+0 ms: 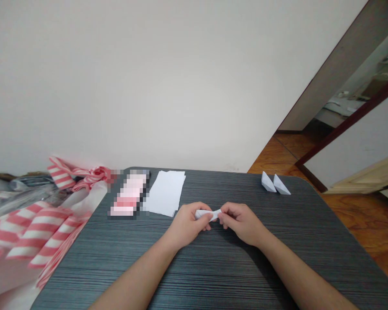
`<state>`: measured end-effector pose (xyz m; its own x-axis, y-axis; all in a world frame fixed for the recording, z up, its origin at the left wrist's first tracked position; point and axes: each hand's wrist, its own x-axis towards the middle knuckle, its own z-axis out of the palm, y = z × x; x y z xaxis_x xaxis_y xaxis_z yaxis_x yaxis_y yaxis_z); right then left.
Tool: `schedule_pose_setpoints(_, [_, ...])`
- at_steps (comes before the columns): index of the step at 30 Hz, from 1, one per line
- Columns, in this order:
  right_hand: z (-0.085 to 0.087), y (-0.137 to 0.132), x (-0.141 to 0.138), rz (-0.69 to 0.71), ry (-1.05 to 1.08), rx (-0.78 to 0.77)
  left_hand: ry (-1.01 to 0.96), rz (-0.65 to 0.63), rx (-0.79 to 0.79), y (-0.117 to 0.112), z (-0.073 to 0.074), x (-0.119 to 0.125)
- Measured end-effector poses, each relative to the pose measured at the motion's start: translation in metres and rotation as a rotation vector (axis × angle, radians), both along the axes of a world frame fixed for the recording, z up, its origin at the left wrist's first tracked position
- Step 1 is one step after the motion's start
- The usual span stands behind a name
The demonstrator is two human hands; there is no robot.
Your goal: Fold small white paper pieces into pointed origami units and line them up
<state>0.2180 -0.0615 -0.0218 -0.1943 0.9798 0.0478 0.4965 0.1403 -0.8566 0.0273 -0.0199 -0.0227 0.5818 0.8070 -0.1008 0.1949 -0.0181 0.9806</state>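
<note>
Between my two hands is a small piece of folded white paper [216,213], raised a little over the dark table [213,275]. My left hand [191,224] pinches its left part, with the thumb on the near side. The fingers of my right hand [242,221] close on its right end. Part of the paper is hidden behind my fingers. Two folded white paper boats [268,182] stand side by side at the table's far right. A stack of white paper sheets [166,192] lies beyond my left hand.
A blurred-out pink and black flat object [129,193] lies left of the paper stack. Red-and-white striped cloth [42,228] is heaped beside the table's left edge. A pale wall [168,86] rises behind the table, and wooden floor [371,219] shows on the right.
</note>
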Motion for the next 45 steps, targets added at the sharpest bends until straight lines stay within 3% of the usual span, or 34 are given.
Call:
schedule_pose_setpoints(9, [0.0001,-0.0011,-0.0028,0.031,0.082,-0.037,-0.032,-0.045,-0.008,0.0003,0.0019,-0.001])
schedule_pose_setpoints(22, [0.0023,-0.0005,0.0011,0.138,0.067,0.204,-0.125,-0.02,-0.13,0.0018,-0.0027,0.0024])
schedule_pose_setpoints(36, [0.0054,-0.0009,0.0025,0.25,-0.042,0.265,-0.074,-0.053,-0.13,0.0004,0.0058,0.0005])
schedule_pose_setpoints(45, [0.0018,-0.0032,-0.0029,0.126,0.079,0.021,-0.044,-0.032,-0.043,-0.0011,0.0029,0.0017])
